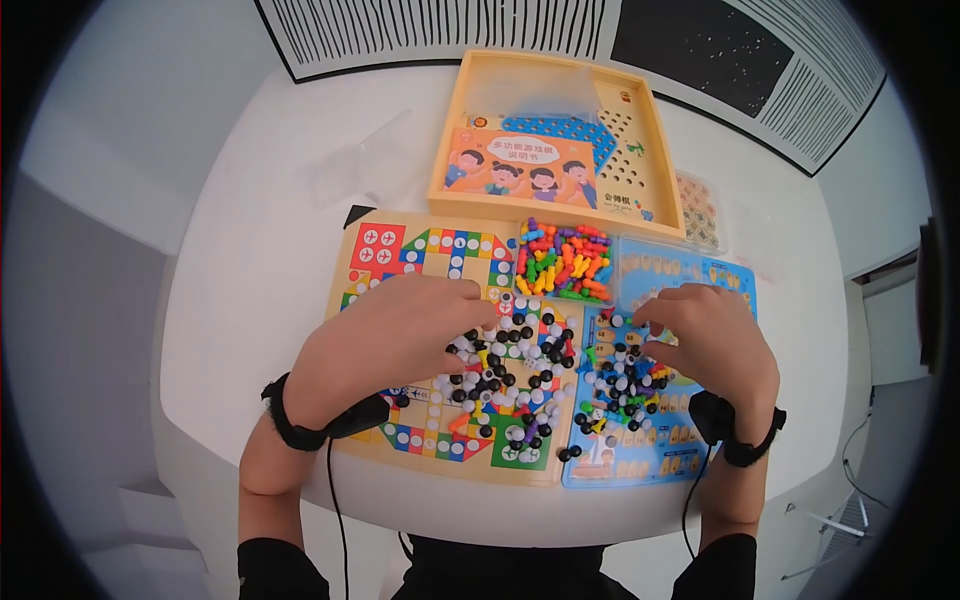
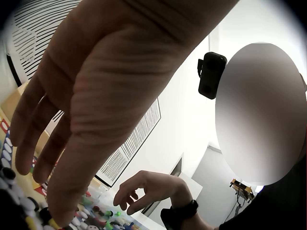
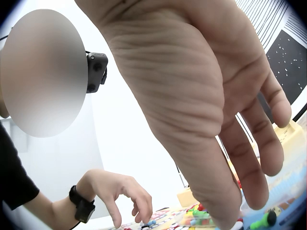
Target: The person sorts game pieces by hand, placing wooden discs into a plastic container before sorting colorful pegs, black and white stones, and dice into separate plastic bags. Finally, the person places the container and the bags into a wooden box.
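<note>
My left hand [image 1: 395,325] hovers over the left side of a heap of black and white round pieces [image 1: 505,378] on a colourful board game sheet [image 1: 415,440]. In the left wrist view its fingers [image 2: 50,139] hang relaxed, with nothing between them and the thumb tip low by the pieces. My right hand [image 1: 715,335] is above the top right of a mixed pile of black, white, blue and green pieces [image 1: 622,388] on a blue board [image 1: 655,465]. The right wrist view shows its fingers [image 3: 244,163] loosely bent and the palm bare.
Behind the boards, a clear box [image 1: 565,262] brims with colourful pegs. Farther back stands a wooden tray [image 1: 660,150] holding an orange booklet [image 1: 520,165] and a blue perforated sheet [image 1: 600,140]. A clear pack of round pieces [image 1: 697,210] lies right of the tray.
</note>
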